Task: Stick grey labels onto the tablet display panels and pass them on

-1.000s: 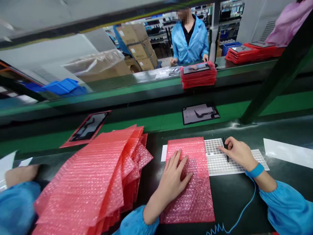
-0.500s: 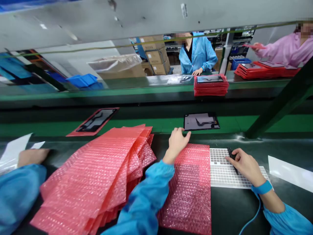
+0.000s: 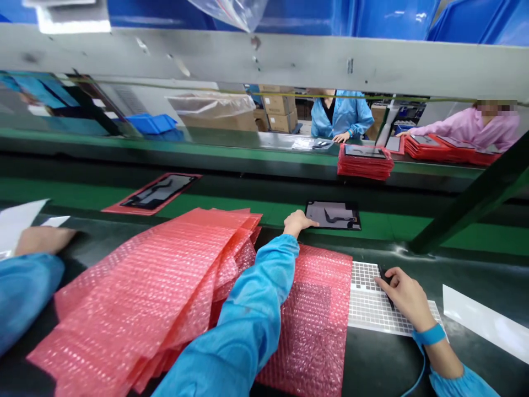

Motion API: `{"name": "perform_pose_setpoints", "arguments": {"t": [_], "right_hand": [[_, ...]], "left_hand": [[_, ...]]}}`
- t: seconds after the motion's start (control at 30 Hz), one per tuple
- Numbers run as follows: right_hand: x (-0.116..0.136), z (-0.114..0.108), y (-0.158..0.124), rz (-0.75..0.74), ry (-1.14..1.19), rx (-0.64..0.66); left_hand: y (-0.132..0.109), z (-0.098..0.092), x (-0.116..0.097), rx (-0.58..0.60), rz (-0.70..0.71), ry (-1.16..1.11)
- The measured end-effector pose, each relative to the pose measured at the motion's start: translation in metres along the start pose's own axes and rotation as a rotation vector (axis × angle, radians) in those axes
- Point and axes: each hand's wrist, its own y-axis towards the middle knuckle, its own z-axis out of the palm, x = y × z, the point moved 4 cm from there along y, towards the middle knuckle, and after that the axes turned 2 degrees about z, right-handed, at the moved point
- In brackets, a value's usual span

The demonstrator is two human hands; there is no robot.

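Note:
Stretched forward, my left hand (image 3: 298, 222) is closed at the left edge of a flat display panel (image 3: 343, 223), thumb over its near corner. The panel lies on the green belt, grey back up, with a black flex cable on it. My right hand (image 3: 407, 298) pinches a slim black tool (image 3: 387, 286) above a white sheet of small grid labels (image 3: 367, 309); its exact kind is unclear. A blue wrist strap (image 3: 430, 335) circles that wrist. Under my left forearm lies a red bubble-wrap bag (image 3: 318, 309), with a darker rectangle showing through.
A fanned pile of red bubble bags (image 3: 152, 270) lies left. Another panel on a red bag (image 3: 159, 193) rests on the belt. A dark green post (image 3: 467, 193) slants at right near a white sheet (image 3: 483, 317). A neighbour's hand (image 3: 43, 240) is at far left; co-workers stand opposite.
My left hand has moved forward onto the panel's left edge and its fingers have closed there. My right hand keeps the black tool over the label sheet. The camera view has tilted up.

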Motion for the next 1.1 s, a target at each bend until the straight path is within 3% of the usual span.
{"name": "perform_pose_setpoints", "arguments": {"t": [0.17,0.3,0.47,0.6,0.7,0.83,0.97,1.1], "right_hand": [[-0.001,-0.001,0.003,-0.014,-0.008,-0.035],[-0.001,-0.002,0.005,-0.017,0.003,-0.037],[0.0,-0.007,0.003,0.015,-0.001,-0.044],[0.002,-0.01,0.003,0.023,0.005,-0.046],[0.002,-0.011,0.002,0.025,0.003,-0.052],[0.003,-0.013,0.001,0.002,0.011,-0.074],[0.005,-0.017,-0.002,0.007,0.083,-0.098],[0.01,-0.024,-0.008,0.076,0.363,-0.17]], "left_hand": [[0.002,-0.014,0.001,-0.045,-0.003,-0.226],[-0.012,-0.015,-0.005,-0.149,0.116,-0.517],[-0.048,-0.028,-0.007,-0.328,0.314,-0.852],[-0.085,-0.042,0.009,-0.434,0.406,-1.006],[-0.117,-0.042,0.026,-0.477,0.483,-1.139],[-0.142,-0.026,0.04,-0.394,0.532,-0.943],[-0.134,0.0,0.049,-0.233,0.493,-0.72],[-0.125,0.01,0.06,-0.226,0.426,-0.619]]}}
